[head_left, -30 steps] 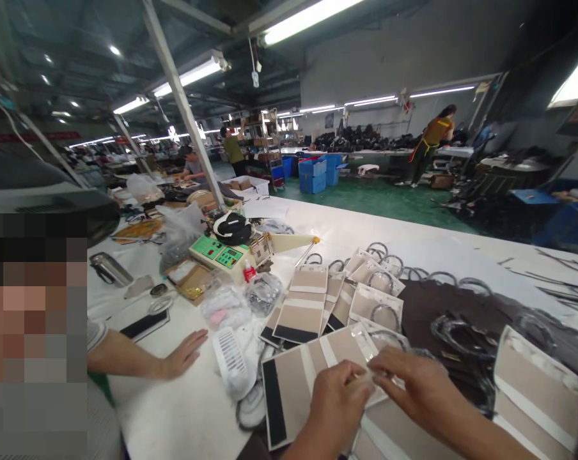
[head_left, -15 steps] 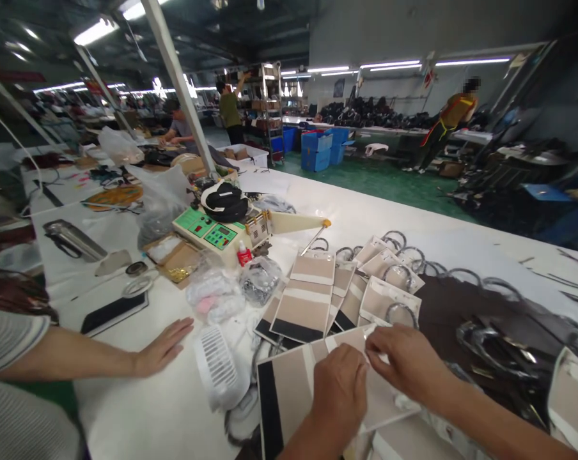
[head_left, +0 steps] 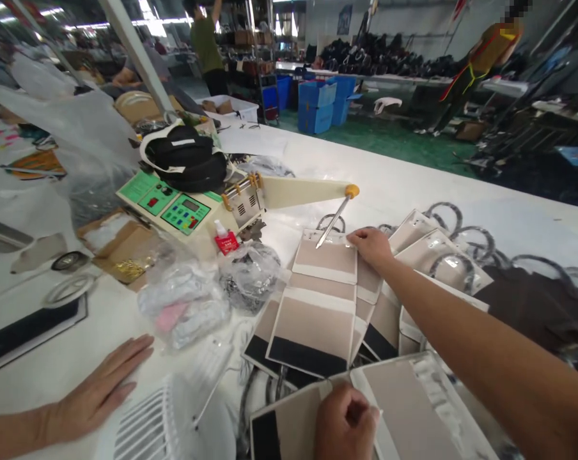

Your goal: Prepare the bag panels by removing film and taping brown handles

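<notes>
In the head view, my left hand (head_left: 344,425) is curled in a pinch over the near beige panel (head_left: 406,399), which has white edging and a black strip. Whatever its fingertips hold, if anything, is hidden. My right hand (head_left: 373,248) reaches forward, fingers closed on the top right corner of another beige panel (head_left: 318,313) lying on a stack. A screwdriver (head_left: 335,220) with a yellow handle end rests across the top of that panel, just left of my right fingers. More beige panels (head_left: 421,252) with dark plastic-wrapped handles (head_left: 476,246) lie to the right.
Another person's hand (head_left: 100,386) lies flat on the white table (head_left: 111,326) at left, beside a white fan (head_left: 174,421). Beyond are plastic bags (head_left: 183,313), a red bottle (head_left: 226,239), a box of brass-coloured parts (head_left: 126,255) and a machine with green panels (head_left: 174,204).
My right hand has left the near panel and moved forward to the far panel's corner. My left hand stays over the near panel. The view has shifted closer and lower.
</notes>
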